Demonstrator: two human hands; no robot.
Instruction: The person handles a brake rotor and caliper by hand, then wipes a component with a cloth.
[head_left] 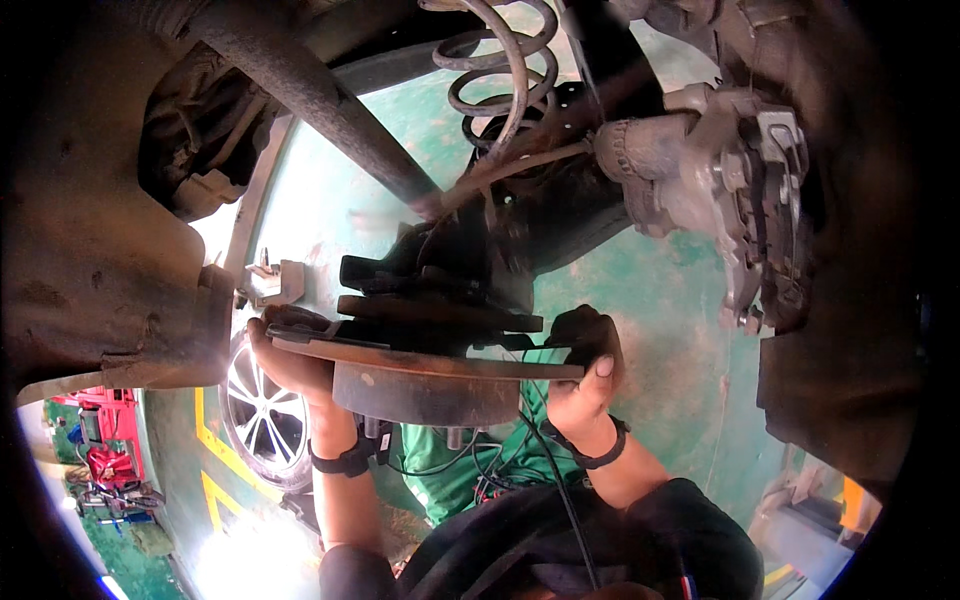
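Green floor [680, 310] | left hand [296, 366], right hand [590, 375]: brake disc [428, 370] edges | caliper [735, 190] apart

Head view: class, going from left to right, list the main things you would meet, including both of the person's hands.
Red equipment → left hand → brake disc → right hand → brake caliper.

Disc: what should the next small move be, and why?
Probably ease the disc straight along its axis, evenly: the left hand and right hand hold opposite edges, and the caliper hangs apart from it, to the right.
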